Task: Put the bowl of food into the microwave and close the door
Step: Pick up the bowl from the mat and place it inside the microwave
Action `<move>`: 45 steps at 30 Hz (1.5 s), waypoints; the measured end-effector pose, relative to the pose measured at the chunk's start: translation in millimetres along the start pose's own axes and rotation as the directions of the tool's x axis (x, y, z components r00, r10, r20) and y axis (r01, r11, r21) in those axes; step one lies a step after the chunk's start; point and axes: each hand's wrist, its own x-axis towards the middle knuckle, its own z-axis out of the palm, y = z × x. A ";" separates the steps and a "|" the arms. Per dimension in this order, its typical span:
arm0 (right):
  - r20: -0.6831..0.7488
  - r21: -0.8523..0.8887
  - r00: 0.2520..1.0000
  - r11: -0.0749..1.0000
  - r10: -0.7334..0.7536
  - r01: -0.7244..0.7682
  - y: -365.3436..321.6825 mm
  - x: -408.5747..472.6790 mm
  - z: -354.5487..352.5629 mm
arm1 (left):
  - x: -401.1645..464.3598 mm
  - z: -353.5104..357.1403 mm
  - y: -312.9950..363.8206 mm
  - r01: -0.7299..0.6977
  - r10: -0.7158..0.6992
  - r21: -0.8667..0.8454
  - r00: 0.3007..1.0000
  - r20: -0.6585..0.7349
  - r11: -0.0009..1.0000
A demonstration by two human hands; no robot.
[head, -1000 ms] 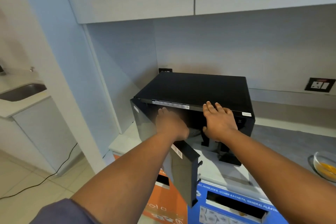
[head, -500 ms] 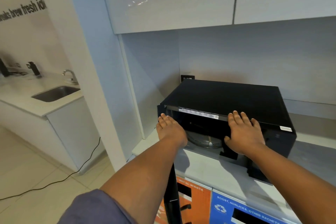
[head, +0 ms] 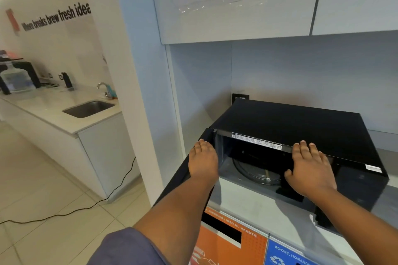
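Note:
The black microwave [head: 290, 122] stands on a pale counter [head: 247, 204] with its cavity open and the glass turntable [head: 256, 173] showing inside. Its door [head: 181, 178] is swung out wide to the left. My left hand [head: 203, 162] lies flat on the door's top edge, fingers straight and together. My right hand [head: 310, 168] hovers palm down in front of the cavity, fingers spread, fingertips at the microwave's upper front edge. Neither hand holds anything. The bowl of food is out of view.
White upper cabinets [head: 237, 6] hang above the microwave. Under the counter are an orange bin front [head: 226, 243] and a blue one [head: 284, 254]. A wall panel stands left of the nook; beyond it, a sink [head: 88, 108] and a floor cable [head: 64, 214].
The door has swung from half open to wide open on the left, with my left hand following it. My view turned left, and the bowl at the right edge dropped out of sight.

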 end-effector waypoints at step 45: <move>-0.300 0.127 0.912 0.959 0.280 -0.252 148.2 -92.3 23.6 | 19.0 7.5 230.9 -0.847 0.710 0.000 0.446 -0.546 0.532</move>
